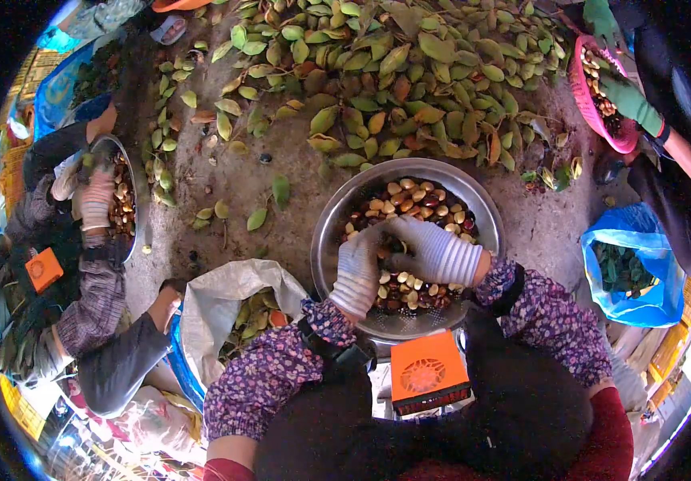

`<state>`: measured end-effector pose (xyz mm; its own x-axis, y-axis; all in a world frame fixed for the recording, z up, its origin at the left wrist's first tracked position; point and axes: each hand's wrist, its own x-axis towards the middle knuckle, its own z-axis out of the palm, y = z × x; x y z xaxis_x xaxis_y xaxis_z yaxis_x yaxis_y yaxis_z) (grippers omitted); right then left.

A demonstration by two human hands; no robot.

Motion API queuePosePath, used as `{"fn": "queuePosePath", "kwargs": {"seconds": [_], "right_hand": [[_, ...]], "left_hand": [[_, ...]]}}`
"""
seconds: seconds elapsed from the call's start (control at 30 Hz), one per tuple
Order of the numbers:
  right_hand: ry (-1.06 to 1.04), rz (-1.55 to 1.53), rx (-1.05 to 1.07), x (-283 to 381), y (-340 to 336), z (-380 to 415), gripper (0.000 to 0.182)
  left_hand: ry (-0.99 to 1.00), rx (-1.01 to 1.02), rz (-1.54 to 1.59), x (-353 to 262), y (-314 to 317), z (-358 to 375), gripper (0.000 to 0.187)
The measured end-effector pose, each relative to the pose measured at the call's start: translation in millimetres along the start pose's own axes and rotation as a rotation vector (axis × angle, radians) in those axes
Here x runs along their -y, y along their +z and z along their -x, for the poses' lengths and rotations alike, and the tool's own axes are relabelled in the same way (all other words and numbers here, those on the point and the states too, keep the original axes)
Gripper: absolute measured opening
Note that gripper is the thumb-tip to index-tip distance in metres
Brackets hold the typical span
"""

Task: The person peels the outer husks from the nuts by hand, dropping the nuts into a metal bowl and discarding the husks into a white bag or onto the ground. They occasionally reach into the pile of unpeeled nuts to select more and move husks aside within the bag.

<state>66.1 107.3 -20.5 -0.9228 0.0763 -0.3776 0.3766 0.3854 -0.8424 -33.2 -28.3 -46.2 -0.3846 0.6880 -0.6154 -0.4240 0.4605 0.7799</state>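
Note:
My left hand (359,268) and my right hand (433,247), in grey-and-white striped work gloves, meet over a wide metal bowl (331,210). The fingers of both are curled together around something small and dark; the gloves hide most of it. Below them, the bowl holds many shelled beans (411,194), some cream-coloured and others dark reddish brown. Small holes show in the bowl's lower wall. An orange box-shaped device (424,370) with a round grille lies between the bowl and my body.
A large heap of green-yellow pods (433,88) covers the ground ahead. To my left stands a white sack (209,301) with pods; to my right, a blue bag (666,276). Co-workers sit on both sides, one with a metal bowl (138,192), another at a pink basket (590,112).

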Motion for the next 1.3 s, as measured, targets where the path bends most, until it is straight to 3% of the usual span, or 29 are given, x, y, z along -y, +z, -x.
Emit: {"fn": "queuePosePath", "kwargs": {"seconds": [0.07,0.1,0.17,0.2,0.27,0.3,0.4,0.43,0.53,0.57,0.67,0.73,0.8,0.83,0.93,1.0,1.1,1.2,1.23,1.27,1.3], "right_hand": [[-0.078,-0.285,-0.123,0,-2,4,0.038],[-0.078,-0.286,-0.118,-2,0,6,0.038],[-0.025,-0.458,-0.315,-6,9,11,0.039],[-0.022,-0.459,-0.311,-4,11,12,0.039],[0.149,-0.827,-0.455,0,9,15,0.042],[0.193,-0.815,-0.437,-1,7,14,0.044],[0.163,-0.888,-0.313,9,12,13,0.047],[0.152,-0.783,-0.351,0,19,11,0.047],[0.135,-0.794,-0.402,4,23,19,0.047],[-0.051,-0.498,-0.488,6,20,20,0.046],[0.000,-0.417,-0.343,8,10,22,0.045],[-0.036,-0.433,-0.370,-2,19,18,0.040],[-0.067,-0.460,-0.452,-7,27,11,0.031],[-0.074,-0.462,-0.444,-6,26,9,0.031],[0.012,-0.262,-0.426,5,19,10,0.024],[-0.055,-0.105,-0.467,7,15,12,0.021],[0.005,0.355,-0.238,-4,16,7,0.022],[0.150,0.440,-0.337,-2,17,12,0.028],[0.148,0.440,-0.337,-3,16,12,0.028],[0.039,0.446,-0.423,-6,12,12,0.027],[-0.073,0.450,-0.506,-7,10,11,0.026]], "left_hand": [[0.101,-0.095,0.076,-20,7,5,0.029],[0.098,-0.099,0.078,-29,10,7,0.029],[0.094,-0.126,-0.121,-39,15,7,0.027],[0.090,-0.128,-0.118,-38,16,4,0.027],[0.236,-0.192,-0.124,-37,19,-2,0.026],[0.235,-0.192,-0.120,-41,20,0,0.026],[0.565,-0.223,-0.484,-54,21,7,0.024],[0.709,-0.208,-0.522,-52,22,5,0.025],[0.698,-0.165,-0.551,-58,22,8,0.025],[0.703,-0.169,-0.571,-60,22,9,0.024],[0.819,-0.231,-0.585,-54,21,0,0.024],[0.796,-0.225,-0.579,-57,27,1,0.021],[0.521,-0.067,-0.058,-54,36,3,0.020],[0.543,-0.068,-0.094,-54,36,3,0.024],[0.608,-0.027,-0.159,-51,30,7,0.027],[0.629,-0.001,-0.176,-49,28,8,0.029],[0.793,-0.002,-0.321,-41,27,5,0.031],[0.652,-0.067,-0.219,-37,33,5,0.033],[0.476,-0.115,-0.139,-38,35,1,0.033],[0.298,-0.166,-0.057,-38,37,-1,0.034],[0.373,-0.183,-0.174,-38,39,2,0.032]]}}
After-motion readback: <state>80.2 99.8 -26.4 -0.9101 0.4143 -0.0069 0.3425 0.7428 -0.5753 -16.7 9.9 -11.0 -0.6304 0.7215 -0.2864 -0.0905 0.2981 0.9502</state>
